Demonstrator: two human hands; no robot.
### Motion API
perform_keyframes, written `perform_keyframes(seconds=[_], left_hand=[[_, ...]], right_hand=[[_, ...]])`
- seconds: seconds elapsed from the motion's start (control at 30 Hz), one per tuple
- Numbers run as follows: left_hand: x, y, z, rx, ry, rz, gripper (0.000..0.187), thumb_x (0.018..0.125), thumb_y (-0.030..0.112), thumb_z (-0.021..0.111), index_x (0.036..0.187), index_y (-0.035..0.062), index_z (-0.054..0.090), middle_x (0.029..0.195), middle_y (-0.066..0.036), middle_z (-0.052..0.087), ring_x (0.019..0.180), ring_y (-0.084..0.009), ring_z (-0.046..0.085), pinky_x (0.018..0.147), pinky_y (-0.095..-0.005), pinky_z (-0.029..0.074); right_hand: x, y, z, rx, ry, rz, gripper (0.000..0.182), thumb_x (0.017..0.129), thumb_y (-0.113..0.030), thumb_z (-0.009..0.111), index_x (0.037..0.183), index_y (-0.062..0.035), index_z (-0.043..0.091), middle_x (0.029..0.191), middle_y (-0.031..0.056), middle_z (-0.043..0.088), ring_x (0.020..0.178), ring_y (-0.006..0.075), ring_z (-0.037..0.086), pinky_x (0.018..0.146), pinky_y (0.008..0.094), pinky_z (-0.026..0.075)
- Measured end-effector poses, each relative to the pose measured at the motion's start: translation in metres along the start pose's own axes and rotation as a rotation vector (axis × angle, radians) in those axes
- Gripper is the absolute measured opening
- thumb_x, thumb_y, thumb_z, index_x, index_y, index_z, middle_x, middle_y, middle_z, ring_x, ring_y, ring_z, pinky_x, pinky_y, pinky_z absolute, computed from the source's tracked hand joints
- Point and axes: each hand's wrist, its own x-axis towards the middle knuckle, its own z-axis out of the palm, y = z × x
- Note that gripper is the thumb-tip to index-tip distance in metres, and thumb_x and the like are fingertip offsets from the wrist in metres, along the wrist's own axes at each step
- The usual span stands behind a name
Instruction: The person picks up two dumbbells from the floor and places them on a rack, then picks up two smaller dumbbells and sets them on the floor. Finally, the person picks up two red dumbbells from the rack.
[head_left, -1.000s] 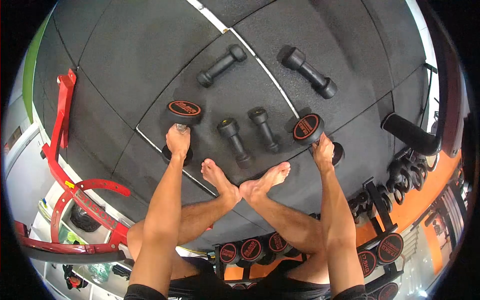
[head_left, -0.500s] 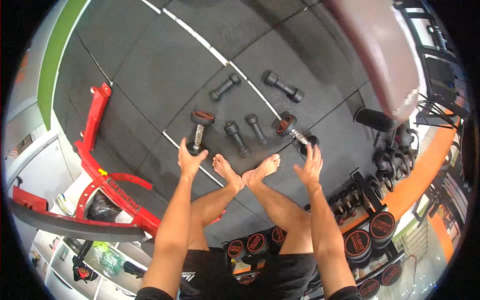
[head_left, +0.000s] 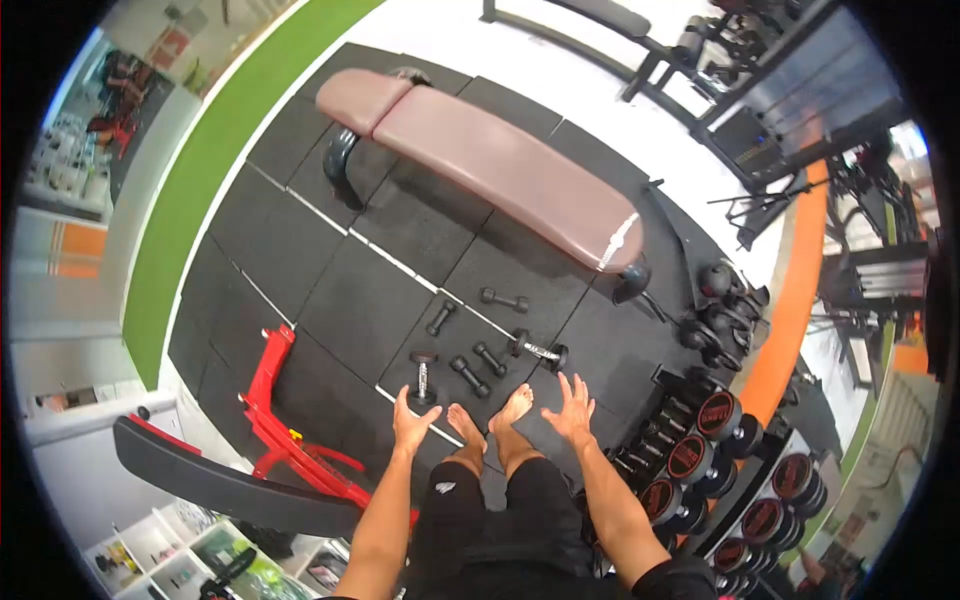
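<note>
My left hand is held out with its fingers apart and holds nothing. Just beyond it on the floor lies a dumbbell with a chrome handle. My right hand is spread open and likewise bare. Past its fingertips, a second chrome-handled dumbbell rests on the floor. Between these two lie a pair of small black dumbbells, one nearer the left and one nearer the right. Farther out are two more black dumbbells, one on the left and one on the right.
A brown padded bench stands ahead across the black mat floor. To the left is a red-framed bench with a black pad. A dumbbell rack and kettlebells line the right side. My bare feet are between my hands.
My view has risen and tilted up, so the dumbbells look smaller and the whole brown bench shows. Both hands stay open and have come away from the chrome-handled dumbbells.
</note>
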Motion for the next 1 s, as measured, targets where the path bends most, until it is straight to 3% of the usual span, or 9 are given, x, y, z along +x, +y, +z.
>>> perform_keyframes(seconds=[0.2, 0.4, 0.43, 0.53, 0.7, 1.0], left_hand=[[-0.046, 0.039, -0.020, 0.026, -0.111, 0.150, 0.101, 0.066, 0.031, 0.090, 0.146, 0.0010, 0.037, 0.147, -0.022, 0.042, 0.137, -0.0325, 0.039, 0.113, -0.0407, 0.033], [-0.072, 0.046, -0.026, 0.209, -0.309, 0.344, 0.100, 0.064, 0.033, 0.089, 0.144, 0.0005, 0.039, 0.143, -0.021, 0.044, 0.135, -0.0330, 0.042, 0.112, -0.0412, 0.035], [-0.074, 0.046, -0.027, 0.248, -0.334, 0.378, 0.101, 0.066, 0.039, 0.086, 0.147, 0.0075, 0.035, 0.145, -0.017, 0.044, 0.135, -0.0343, 0.042, 0.111, -0.0474, 0.034], [-0.077, 0.042, -0.024, 0.269, -0.400, 0.480, 0.101, 0.067, 0.040, 0.086, 0.148, 0.0084, 0.035, 0.147, -0.018, 0.042, 0.136, -0.0346, 0.041, 0.111, -0.0499, 0.033], [-0.103, 0.038, -0.009, 0.349, -0.576, 0.586, 0.100, 0.068, 0.039, 0.086, 0.147, 0.0055, 0.034, 0.148, -0.020, 0.040, 0.136, -0.0365, 0.040, 0.110, -0.0429, 0.036], [-0.157, 0.019, 0.038, 0.491, -0.864, 0.742, 0.101, 0.066, 0.035, 0.087, 0.146, 0.0002, 0.036, 0.146, -0.022, 0.041, 0.136, -0.0353, 0.041, 0.111, -0.0416, 0.035]], right_hand=[[-0.087, 0.005, -0.041, -0.007, 0.160, -0.135, 0.099, 0.069, -0.034, 0.081, 0.153, -0.0289, 0.029, 0.160, 0.0163, 0.018, 0.147, 0.0392, 0.018, 0.110, 0.0697, 0.022], [-0.174, 0.038, -0.023, 0.246, 0.392, 0.160, 0.099, 0.069, -0.034, 0.082, 0.153, -0.0286, 0.028, 0.160, 0.0155, 0.017, 0.148, 0.0386, 0.016, 0.111, 0.0681, 0.023], [-0.190, 0.042, -0.014, 0.248, 0.420, 0.190, 0.099, 0.069, -0.033, 0.082, 0.153, -0.0285, 0.028, 0.160, 0.0155, 0.017, 0.148, 0.0385, 0.016, 0.111, 0.0677, 0.023], [-0.234, 0.050, 0.015, 0.270, 0.518, 0.272, 0.100, 0.069, -0.032, 0.082, 0.153, -0.0283, 0.028, 0.160, 0.0157, 0.014, 0.149, 0.0384, 0.013, 0.111, 0.0663, 0.023], [-0.305, 0.063, 0.057, 0.362, 0.620, 0.405, 0.099, 0.069, -0.031, 0.081, 0.153, -0.0283, 0.028, 0.160, 0.0162, 0.013, 0.148, 0.0399, 0.010, 0.112, 0.0663, 0.022], [-0.414, 0.085, 0.117, 0.482, 0.771, 0.631, 0.103, 0.068, -0.030, 0.083, 0.154, -0.0278, 0.026, 0.160, 0.0168, 0.013, 0.147, 0.0415, 0.013, 0.112, 0.0644, 0.023]])
